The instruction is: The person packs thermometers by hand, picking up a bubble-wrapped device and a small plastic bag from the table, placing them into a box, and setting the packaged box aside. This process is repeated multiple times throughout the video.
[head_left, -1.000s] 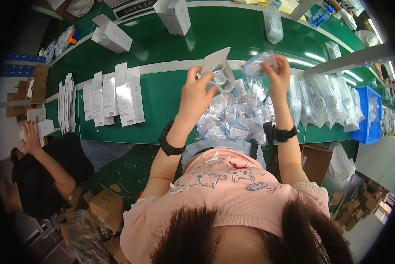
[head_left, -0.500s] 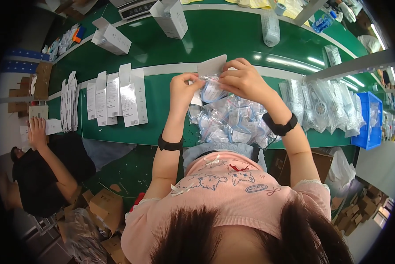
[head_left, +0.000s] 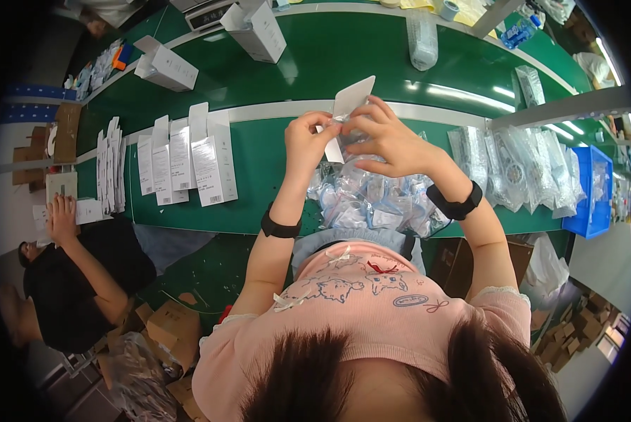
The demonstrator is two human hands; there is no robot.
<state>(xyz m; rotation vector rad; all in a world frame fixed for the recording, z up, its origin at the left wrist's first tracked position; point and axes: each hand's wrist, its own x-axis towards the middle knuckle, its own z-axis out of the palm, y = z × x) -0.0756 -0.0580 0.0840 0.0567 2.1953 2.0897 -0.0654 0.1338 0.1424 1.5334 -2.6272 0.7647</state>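
A white carton (head_left: 354, 97) with its flap raised stands in front of me, mostly hidden behind my hands. My left hand (head_left: 310, 144) is closed, thumb and fingers pinching at the carton's edge, where a bit of clear plastic also shows. My right hand (head_left: 393, 143) has its fingers spread over the carton's opening, and its fingertips touch or nearly touch the plastic there. What lies inside the carton cannot be made out. Below both hands is a heap of clear bags (head_left: 375, 200) holding pale blue and white items.
Flat white cartons (head_left: 213, 169) lie to the left, beside an upright stack (head_left: 111, 165). Open white cartons (head_left: 256, 32) stand on the far shelf. Bubble-wrapped packs (head_left: 512, 169) and a blue bin (head_left: 590, 190) are at the right. Another person's hand (head_left: 62, 219) rests at far left.
My right hand has moved away from the left and its fingers have spread. My left hand has shifted slightly right. The carton's flap has tilted, and the bag seen between my hands is now mostly hidden.
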